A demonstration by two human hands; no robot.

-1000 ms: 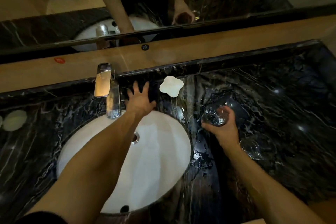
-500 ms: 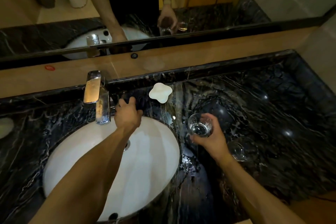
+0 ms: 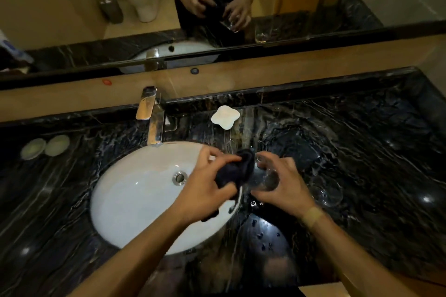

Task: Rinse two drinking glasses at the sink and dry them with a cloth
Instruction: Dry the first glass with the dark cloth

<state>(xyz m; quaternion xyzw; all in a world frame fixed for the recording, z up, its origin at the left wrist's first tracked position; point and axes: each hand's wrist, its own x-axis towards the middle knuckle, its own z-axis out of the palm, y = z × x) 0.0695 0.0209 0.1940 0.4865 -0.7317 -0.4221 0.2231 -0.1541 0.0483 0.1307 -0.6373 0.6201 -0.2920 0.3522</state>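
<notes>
Over the right rim of the sink, the left hand with a dark cloth and the right hand around a glass fill the middle, nearly touching. Just right of them a second glass stands on the counter, narrowing that side. The tap blocks the back of the basin, with a white soap dish beside it. Two round discs lie far left. Bare counter lies open at the far right and in front of the hands.
</notes>
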